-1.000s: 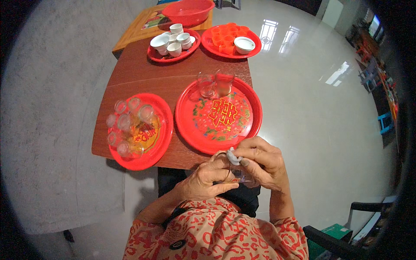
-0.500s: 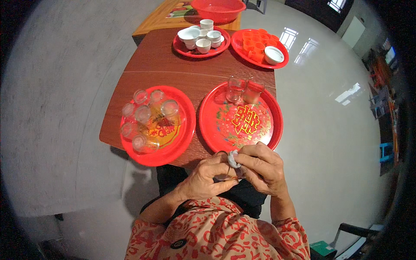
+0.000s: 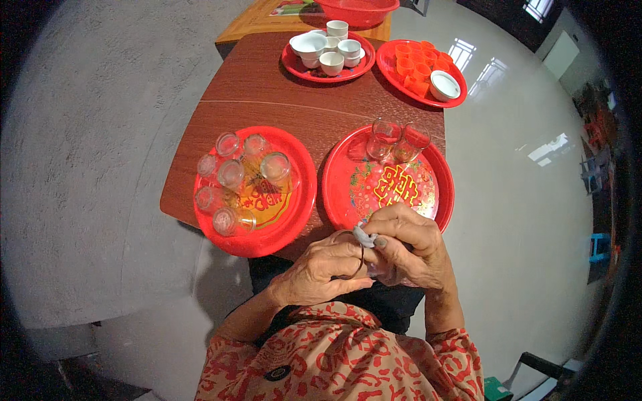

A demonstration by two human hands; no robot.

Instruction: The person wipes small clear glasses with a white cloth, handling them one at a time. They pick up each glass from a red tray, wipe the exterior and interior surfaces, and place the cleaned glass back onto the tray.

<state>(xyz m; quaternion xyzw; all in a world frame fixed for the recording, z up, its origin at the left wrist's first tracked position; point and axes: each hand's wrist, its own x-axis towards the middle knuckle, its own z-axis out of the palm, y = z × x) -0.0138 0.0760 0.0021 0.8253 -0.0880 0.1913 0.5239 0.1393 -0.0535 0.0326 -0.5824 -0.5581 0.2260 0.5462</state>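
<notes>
A half-hidden glass point(image 3: 378, 269) just before the patterned tray point(image 3: 343, 184) was gripped in the left hand point(image 3: 326, 269); the right hand point(image 3: 418, 248) pinched a grey cloth point(image 3: 363, 236) beside it; two tumblers point(image 3: 384, 142) stood inside the tray; a second tray point(image 3: 297, 217) lay to its left.

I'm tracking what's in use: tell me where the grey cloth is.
In the head view, the grey cloth is just right of centre, pinched in the right hand beside the left hand, by the red tray bearing two clear glasses.
</notes>
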